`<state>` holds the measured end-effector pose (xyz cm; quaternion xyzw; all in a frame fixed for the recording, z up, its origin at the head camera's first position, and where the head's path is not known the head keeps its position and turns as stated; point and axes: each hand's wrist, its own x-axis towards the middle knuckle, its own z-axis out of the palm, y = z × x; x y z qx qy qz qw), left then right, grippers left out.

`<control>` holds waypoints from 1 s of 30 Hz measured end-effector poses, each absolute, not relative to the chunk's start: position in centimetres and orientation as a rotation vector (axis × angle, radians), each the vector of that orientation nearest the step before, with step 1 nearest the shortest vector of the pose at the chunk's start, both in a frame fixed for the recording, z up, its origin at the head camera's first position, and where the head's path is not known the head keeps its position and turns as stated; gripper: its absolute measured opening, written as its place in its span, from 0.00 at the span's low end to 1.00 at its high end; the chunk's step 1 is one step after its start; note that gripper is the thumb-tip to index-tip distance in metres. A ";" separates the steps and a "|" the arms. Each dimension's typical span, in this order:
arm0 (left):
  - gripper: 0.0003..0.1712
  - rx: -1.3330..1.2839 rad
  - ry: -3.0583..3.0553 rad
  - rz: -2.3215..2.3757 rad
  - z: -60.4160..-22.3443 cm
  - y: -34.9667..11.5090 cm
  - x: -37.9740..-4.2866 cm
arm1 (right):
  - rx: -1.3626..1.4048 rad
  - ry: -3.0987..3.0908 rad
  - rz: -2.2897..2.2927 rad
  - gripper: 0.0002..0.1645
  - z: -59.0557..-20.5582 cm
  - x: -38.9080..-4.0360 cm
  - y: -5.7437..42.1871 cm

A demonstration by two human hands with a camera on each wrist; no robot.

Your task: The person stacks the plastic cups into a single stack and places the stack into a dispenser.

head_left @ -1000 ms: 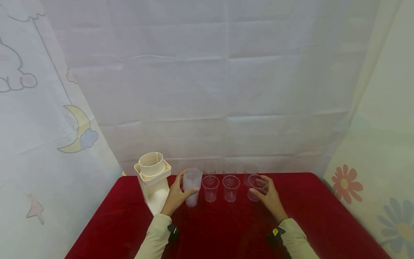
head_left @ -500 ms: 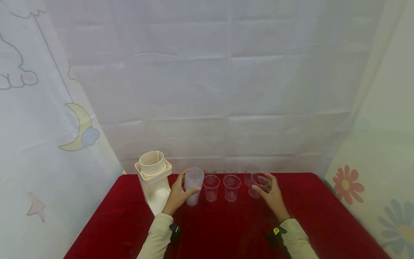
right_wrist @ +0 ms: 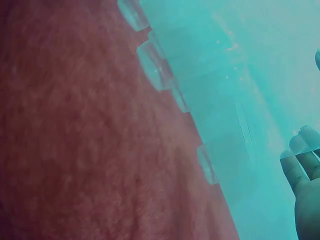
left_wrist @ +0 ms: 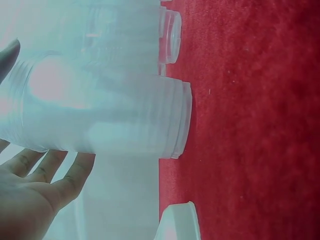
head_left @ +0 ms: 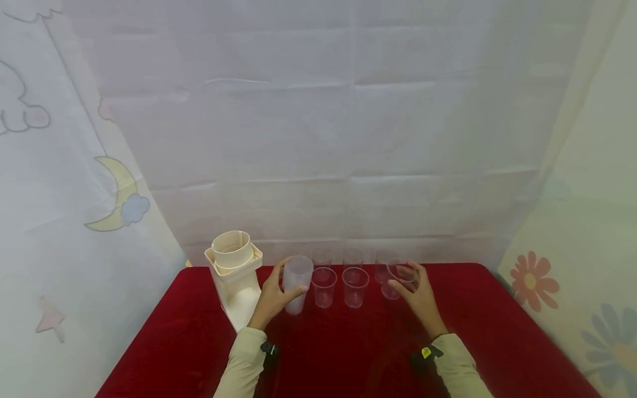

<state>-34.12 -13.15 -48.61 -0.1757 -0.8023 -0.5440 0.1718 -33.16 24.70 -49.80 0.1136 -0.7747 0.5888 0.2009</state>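
My left hand [head_left: 272, 296] holds a stack of nested clear plastic cups [head_left: 297, 284], thumb in front and fingers at the far side. In the left wrist view the cup stack [left_wrist: 105, 110] stands on the red cloth, with the fingers [left_wrist: 75, 177] along its side. My right hand [head_left: 419, 296] holds a single clear plastic cup [head_left: 392, 288] near its rim, between thumb and fingers; the cup leans to the right. Between the hands stand two clear cups [head_left: 354, 290] in a front row. Behind them is a back row of cups [head_left: 385, 265], partly hidden.
A cream plastic dispenser-like piece [head_left: 233, 257] with a round collar and sloped chute stands left of my left hand. The table wears a red cloth [head_left: 343, 354]. A pale cloth wall [head_left: 318, 138] rises right behind the cups, with printed cloths on both sides.
My right hand has moved slightly right and up, and the cup in it has gone from nearly upright to tilted. The left hand and the stack have barely moved.
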 end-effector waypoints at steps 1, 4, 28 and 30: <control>0.50 -0.495 -2.278 -1.542 -48.7 -13.2 -34.1 | 0.322 -2.168 1.648 0.46 -49.7 -33.2 24.7; 0.51 -0.486 -2.284 -1.527 -48.8 -13.3 -33.9 | 0.327 -2.187 1.649 0.45 -49.5 -33.1 24.6; 0.49 -0.523 -2.250 -1.521 -48.9 -13.3 -34.3 | 0.317 -2.189 1.655 0.45 -47.9 -32.9 24.3; 0.49 -0.523 -2.250 -1.522 -48.9 -13.4 -34.3 | 0.344 -2.160 1.676 0.45 -47.8 -33.0 24.2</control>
